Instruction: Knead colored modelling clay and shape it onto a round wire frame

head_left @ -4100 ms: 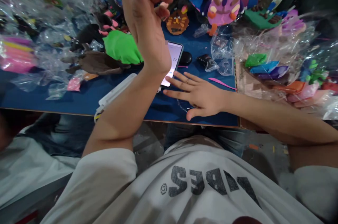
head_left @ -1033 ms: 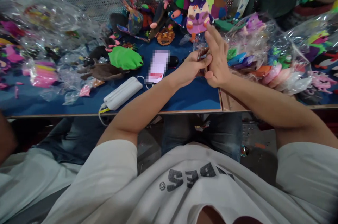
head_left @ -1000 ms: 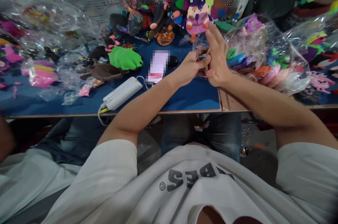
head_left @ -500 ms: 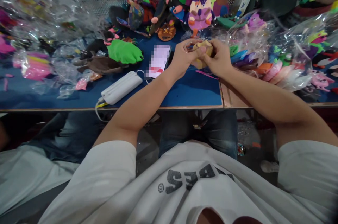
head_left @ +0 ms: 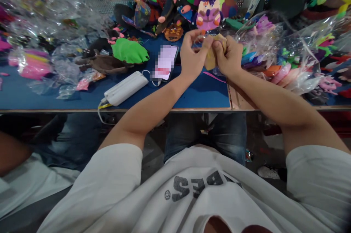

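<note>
Hands (head_left: 211, 55) risen with tan clay (head_left: 211, 57), phone (head_left: 165, 63) beside

The person wears a white T-shirt (head_left: 192, 203) with short sleeves, one sleeve (head_left: 109, 174) at 8 o'clock and the other (head_left: 315, 174) at 4 o'clock. Dark grey block letters (head_left: 203, 185) cross the chest, upside down from here. Blue jeans (head_left: 203, 134) cover the legs. Forearms and hands are bare.
</note>
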Demonstrator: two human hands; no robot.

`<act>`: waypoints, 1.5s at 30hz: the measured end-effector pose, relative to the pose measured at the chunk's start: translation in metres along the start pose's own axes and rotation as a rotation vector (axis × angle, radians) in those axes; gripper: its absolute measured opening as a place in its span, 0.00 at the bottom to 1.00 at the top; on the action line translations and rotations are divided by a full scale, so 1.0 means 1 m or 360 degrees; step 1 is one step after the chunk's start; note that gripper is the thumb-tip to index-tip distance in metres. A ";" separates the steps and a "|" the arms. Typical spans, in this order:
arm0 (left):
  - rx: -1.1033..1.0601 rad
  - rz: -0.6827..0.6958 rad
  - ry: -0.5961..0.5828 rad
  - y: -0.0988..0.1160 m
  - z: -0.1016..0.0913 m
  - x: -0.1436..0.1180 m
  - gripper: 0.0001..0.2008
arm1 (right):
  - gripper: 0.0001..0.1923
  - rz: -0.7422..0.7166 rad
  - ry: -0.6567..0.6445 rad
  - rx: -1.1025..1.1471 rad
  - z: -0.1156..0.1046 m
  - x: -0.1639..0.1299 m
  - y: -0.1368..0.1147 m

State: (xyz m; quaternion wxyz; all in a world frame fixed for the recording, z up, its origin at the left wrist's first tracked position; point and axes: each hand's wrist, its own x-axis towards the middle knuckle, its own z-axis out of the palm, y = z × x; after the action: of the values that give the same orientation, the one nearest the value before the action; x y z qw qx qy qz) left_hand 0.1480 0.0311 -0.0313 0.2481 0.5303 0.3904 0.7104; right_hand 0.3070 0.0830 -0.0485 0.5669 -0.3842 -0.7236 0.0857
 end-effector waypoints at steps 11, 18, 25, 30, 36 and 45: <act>0.0426 0.0210 -0.0037 0.000 -0.003 0.006 0.25 | 0.34 0.0007 0.0022 0.0211 0.007 -0.022 -0.053; 0.0495 0.0360 0.0023 -0.003 -0.010 0.021 0.35 | 0.36 0.0112 -0.0036 0.0188 0.011 -0.019 -0.036; 0.0270 0.0186 0.0093 0.008 -0.003 0.013 0.32 | 0.36 0.0176 -0.0027 0.0130 0.007 -0.017 -0.036; 0.0348 0.0176 0.0030 0.008 0.000 0.008 0.26 | 0.35 0.0001 -0.0170 0.0188 0.008 -0.025 -0.039; 0.0431 0.0297 0.0057 -0.002 -0.007 0.021 0.34 | 0.33 -0.0076 -0.0128 0.0330 0.009 -0.019 -0.032; -0.0029 -0.0169 0.0020 -0.012 -0.008 0.030 0.36 | 0.36 0.0183 -0.0372 0.0543 0.021 -0.006 -0.007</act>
State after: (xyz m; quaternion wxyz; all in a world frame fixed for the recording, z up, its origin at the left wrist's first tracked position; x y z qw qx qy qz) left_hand 0.1302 0.0585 -0.0256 0.2879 0.5020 0.4132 0.7031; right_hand 0.2857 0.0807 -0.0561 0.5300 -0.3110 -0.7364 0.2832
